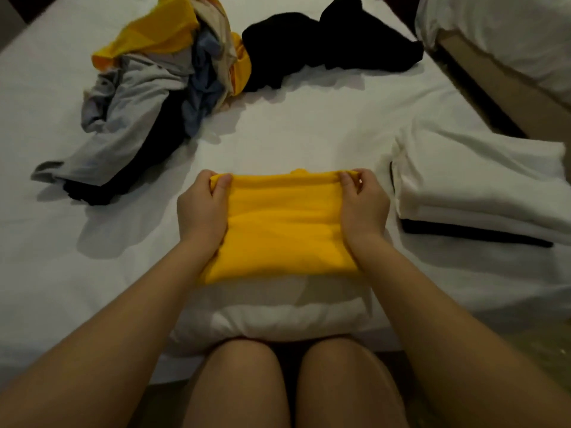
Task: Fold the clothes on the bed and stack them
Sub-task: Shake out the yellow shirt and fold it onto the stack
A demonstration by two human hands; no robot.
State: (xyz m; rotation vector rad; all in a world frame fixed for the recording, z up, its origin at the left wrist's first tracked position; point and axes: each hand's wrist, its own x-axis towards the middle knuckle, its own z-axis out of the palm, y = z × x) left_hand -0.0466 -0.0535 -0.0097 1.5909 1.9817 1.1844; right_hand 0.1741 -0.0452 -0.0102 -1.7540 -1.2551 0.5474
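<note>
**Knees (247, 381) at the bed's edge, both hands pinching a folded yellow garment (281, 230)**

Bare knees press against the near side of the bed (309, 134), which is covered by a white sheet.

Left hand (202, 208) and right hand (364, 205) each grip a far corner of the yellow garment. On each hand the thumb lies on top of the cloth and the fingers curl round its far edge, so the edge is pinched at both ends. Both wrists rest along the garment's side edges.

The yellow garment is folded into a flat rectangle. It lies directly in front of the person, with its near part resting on a white pillow (272, 316) at the bed's edge.

To the right, just beside the right hand, sits a folded stack (482, 186). It has white pieces on top and a dark layer showing along its near edge.

At the far left lies a heap of unfolded clothes (148, 88) in grey, blue, dark and beige cloth, with more yellow fabric at its top. A crumpled black garment (330, 41) touches the heap's right side.

At the upper right, across a brown strip, lies more white bedding (509, 35).
</note>
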